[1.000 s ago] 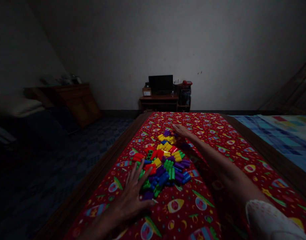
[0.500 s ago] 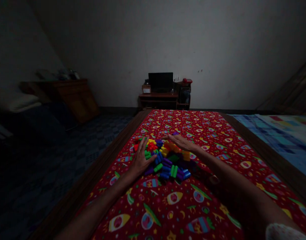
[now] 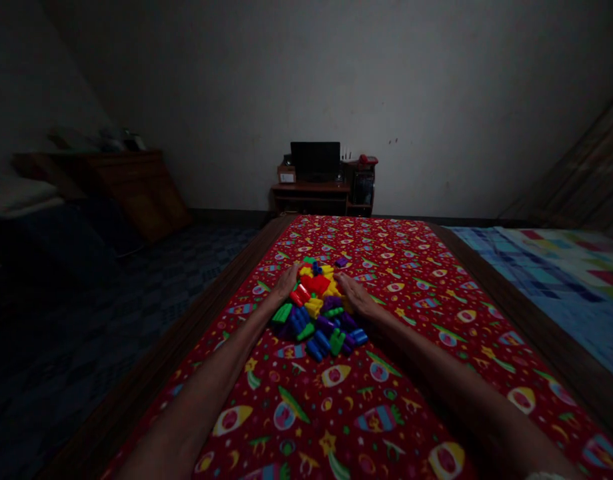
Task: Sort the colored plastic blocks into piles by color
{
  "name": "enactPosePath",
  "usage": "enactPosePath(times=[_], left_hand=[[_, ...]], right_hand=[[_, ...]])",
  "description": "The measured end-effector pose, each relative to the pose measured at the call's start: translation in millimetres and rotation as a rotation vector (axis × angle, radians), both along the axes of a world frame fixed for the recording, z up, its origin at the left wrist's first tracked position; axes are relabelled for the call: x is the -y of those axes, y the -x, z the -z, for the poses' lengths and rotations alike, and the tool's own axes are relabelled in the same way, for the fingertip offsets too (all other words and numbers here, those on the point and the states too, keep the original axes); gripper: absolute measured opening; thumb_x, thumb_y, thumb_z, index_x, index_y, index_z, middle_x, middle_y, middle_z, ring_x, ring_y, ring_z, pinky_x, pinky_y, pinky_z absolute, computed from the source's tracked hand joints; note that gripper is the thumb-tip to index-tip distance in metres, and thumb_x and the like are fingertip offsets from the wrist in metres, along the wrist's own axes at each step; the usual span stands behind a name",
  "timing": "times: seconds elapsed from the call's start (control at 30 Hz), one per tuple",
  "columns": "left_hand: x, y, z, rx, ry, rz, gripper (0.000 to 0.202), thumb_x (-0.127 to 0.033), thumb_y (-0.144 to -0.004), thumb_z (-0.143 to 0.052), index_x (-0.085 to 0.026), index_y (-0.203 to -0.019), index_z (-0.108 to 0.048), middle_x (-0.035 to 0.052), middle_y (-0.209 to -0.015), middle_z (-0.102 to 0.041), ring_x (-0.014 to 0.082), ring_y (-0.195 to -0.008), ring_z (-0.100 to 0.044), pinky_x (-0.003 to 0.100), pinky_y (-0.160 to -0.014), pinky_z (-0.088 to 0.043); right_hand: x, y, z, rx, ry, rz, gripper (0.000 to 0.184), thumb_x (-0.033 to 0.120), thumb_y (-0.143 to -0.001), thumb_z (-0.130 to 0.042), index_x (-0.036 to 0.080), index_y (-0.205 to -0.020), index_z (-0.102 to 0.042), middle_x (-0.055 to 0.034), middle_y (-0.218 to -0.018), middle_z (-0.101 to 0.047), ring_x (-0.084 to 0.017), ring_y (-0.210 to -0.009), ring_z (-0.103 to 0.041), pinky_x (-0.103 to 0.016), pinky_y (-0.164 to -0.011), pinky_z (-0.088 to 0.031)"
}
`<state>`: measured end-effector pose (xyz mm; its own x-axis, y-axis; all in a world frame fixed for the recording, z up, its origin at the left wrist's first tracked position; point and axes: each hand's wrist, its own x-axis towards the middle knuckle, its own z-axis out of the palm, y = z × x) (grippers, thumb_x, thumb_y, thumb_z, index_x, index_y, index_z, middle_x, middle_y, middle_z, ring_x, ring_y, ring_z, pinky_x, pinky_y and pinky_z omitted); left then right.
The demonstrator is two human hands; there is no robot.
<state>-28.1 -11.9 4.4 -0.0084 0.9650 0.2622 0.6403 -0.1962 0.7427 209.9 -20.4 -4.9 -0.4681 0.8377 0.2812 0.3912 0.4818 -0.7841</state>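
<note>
A heap of plastic building blocks [image 3: 315, 307] in red, yellow, green, blue and purple lies on a red cloth printed with rockets and stars. Along the heap's left side rests my left hand [image 3: 285, 285], fingers stretched forward and holding nothing. On the opposite side my right hand [image 3: 355, 297] is set edge-down with its fingers extended, next to the yellow blocks [image 3: 331, 285]. A single purple block [image 3: 342, 263] lies just beyond my right fingertips, apart from the heap. Several blue, green and purple blocks spread toward me, between my forearms.
The red cloth [image 3: 386, 393] covers a long surface with a dark wooden edge [image 3: 186, 357] on the left. A blue checked bedcover [image 3: 526, 280] lies to the right. At the far wall stands a desk [image 3: 311, 189] with a monitor [image 3: 315, 161]. A wooden cabinet [image 3: 136, 193] is at left.
My right hand has come down from above the blocks to their right side. The heap's far part is narrower between my hands, and the red and yellow blocks are bunched together.
</note>
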Motion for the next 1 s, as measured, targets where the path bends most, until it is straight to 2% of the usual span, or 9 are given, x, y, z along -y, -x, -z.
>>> enactPosePath(times=[0.13,0.27,0.37,0.43,0.57,0.67,0.77,0.87,1.0], left_hand=[[5.5,-17.1,-11.7,-0.002,0.033,0.164,0.067,-0.058,-0.094,-0.017,-0.021,-0.132,-0.058,0.0066,-0.126,-0.067,0.0232,-0.126,-0.055,0.04,-0.11,-0.038],[45.8,6.8,-20.3,-0.13,-0.031,0.283,0.073,-0.063,-0.094,-0.014,-0.02,-0.145,-0.044,0.0074,-0.149,-0.047,0.0237,-0.141,-0.036,0.041,-0.118,-0.026],[90.1,32.2,-4.9,-0.337,-0.053,0.234,0.077,-0.069,-0.091,-0.026,-0.021,-0.151,-0.032,0.0099,-0.158,-0.03,0.0284,-0.147,-0.022,0.05,-0.119,-0.018],[114.3,36.9,12.0,-0.44,-0.004,0.228,0.092,-0.075,-0.081,-0.044,-0.022,-0.154,-0.023,0.0142,-0.16,-0.023,0.0344,-0.146,-0.023,0.054,-0.116,-0.025],[135.4,10.1,30.2,-0.465,-0.023,0.208,0.117,-0.075,-0.061,-0.069,-0.028,-0.155,-0.017,0.0145,-0.162,-0.016,0.0402,-0.147,-0.015,0.058,-0.114,-0.025],[128.2,-10.4,20.9,-0.372,-0.112,0.26,0.108,-0.075,-0.068,-0.064,-0.03,-0.154,-0.018,0.0119,-0.163,-0.008,0.0374,-0.149,-0.007,0.055,-0.116,-0.023],[100.8,-5.7,5.6,-0.255,-0.185,0.178,0.088,-0.072,-0.083,-0.047,-0.027,-0.153,-0.022,0.0112,-0.162,-0.015,0.0319,-0.149,-0.009,0.053,-0.119,-0.018],[56.2,14.1,-0.8,-0.093,-0.165,0.042,0.066,-0.058,-0.096,-0.021,-0.021,-0.151,-0.029,0.0106,-0.159,-0.028,0.0229,-0.149,-0.015,0.047,-0.121,-0.013],[-1.6,24.1,3.6,0.009,-0.034,0.019,0.059,-0.049,-0.094,-0.027,-0.016,-0.139,-0.045,0.0129,-0.149,-0.045,0.0215,-0.147,-0.022,0.045,-0.121,-0.013]], right_hand=[[14.0,0.2,-18.2,-0.113,0.061,-0.091,0.071,0.069,-0.093,-0.02,0.024,-0.136,-0.053,-0.0049,-0.141,-0.055,-0.022,-0.131,-0.049,-0.039,-0.109,-0.038],[26.9,-43.9,-26.1,-0.053,0.04,0.018,0.074,0.069,-0.092,-0.026,0.019,-0.139,-0.053,-0.0111,-0.143,-0.053,-0.027,-0.134,-0.046,-0.045,-0.113,-0.033],[48.7,-68.4,-13.7,0.041,0.023,0.011,0.07,0.066,-0.091,-0.036,0.02,-0.142,-0.049,-0.0115,-0.149,-0.046,-0.029,-0.14,-0.037,-0.049,-0.116,-0.027],[68.0,-66.1,-2.4,0.065,0.006,-0.056,0.069,0.061,-0.09,-0.044,0.024,-0.149,-0.04,-0.0093,-0.154,-0.038,-0.029,-0.144,-0.031,-0.05,-0.118,-0.026],[96.3,-33.2,1.0,0.044,-0.016,-0.162,0.078,0.056,-0.09,-0.051,0.025,-0.155,-0.021,-0.0075,-0.16,-0.026,-0.026,-0.147,-0.024,-0.047,-0.119,-0.024],[92.6,-27.5,-14.5,0.01,-0.057,-0.138,0.067,0.053,-0.092,-0.047,0.025,-0.152,-0.033,-0.0073,-0.157,-0.033,-0.026,-0.144,-0.031,-0.047,-0.117,-0.027],[70.4,-60.7,-24.6,-0.06,-0.1,0.051,0.052,0.052,-0.093,-0.042,0.026,-0.136,-0.055,-0.0077,-0.14,-0.056,-0.026,-0.13,-0.05,-0.045,-0.108,-0.039],[44.7,-114.6,-15.5,-0.047,-0.073,0.338,0.049,0.057,-0.09,-0.04,0.021,-0.099,-0.072,-0.0093,-0.098,-0.074,-0.027,-0.094,-0.067,-0.04,-0.085,-0.051],[24.8,-164.0,9.8,-0.061,-0.04,0.709,0.047,0.058,-0.081,-0.045,0.019,-0.065,-0.066,-0.0065,-0.058,-0.063,-0.023,-0.059,-0.059,-0.032,-0.057,-0.046]])
